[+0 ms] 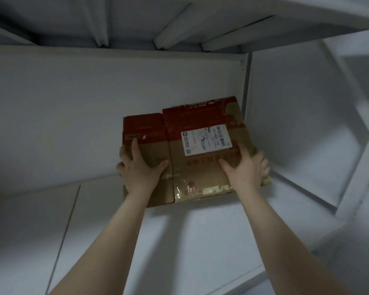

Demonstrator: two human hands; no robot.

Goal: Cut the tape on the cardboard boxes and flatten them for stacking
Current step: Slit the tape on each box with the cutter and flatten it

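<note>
- Head view: a flattened cardboard box (200,173) is seen from above, in the far corner of a white surface (179,241), close to where a white back wall (73,113) and a white side panel (285,113) meet.
- The box is brown on its near half and red on its far half. It is made up of two panels side by side, the left one narrower and ending a little short of the right one at the far edge.
- A white shipping label (206,139) with barcodes is stuck on the right panel; its print is too small to be read.
- Shiny clear tape (200,189) is seen along the near edge of the right panel.
- The box's left edge is gripped by the left hand (137,170): the thumb and forefinger are laid on top and the other fingers are curled round the edge.
- The right edge is gripped by the right hand (246,170): the thumb is pressed on the top face and the fingers are wrapped over the side.
- Both bare forearms are stretched forward from the bottom of the frame.
- It cannot be told whether the box is lying on the surface or is lifted slightly; a dark shadow is cast under its near edge.
- A thin seam (66,231) is seen running across the white surface at the left.
- White slats (179,28) against a grey underside are seen overhead at the top.
</note>
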